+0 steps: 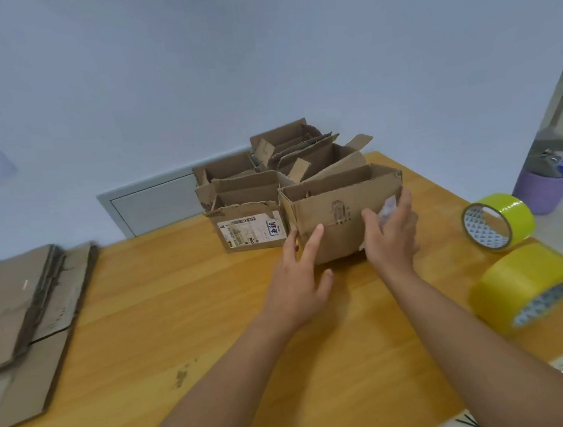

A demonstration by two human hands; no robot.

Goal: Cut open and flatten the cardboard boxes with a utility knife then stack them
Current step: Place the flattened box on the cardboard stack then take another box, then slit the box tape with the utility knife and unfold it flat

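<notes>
Wooden table [215,323]; flattened cardboard [24,307] left, tape rolls [501,223] right.

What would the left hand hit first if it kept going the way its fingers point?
Most likely the near box: the left hand points up and away with straight fingers whose tips already overlap the box's front wall near its left corner. Actual contact is unclear.

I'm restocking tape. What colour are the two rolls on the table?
Both tape rolls are yellow, clearest in the head view.
</notes>
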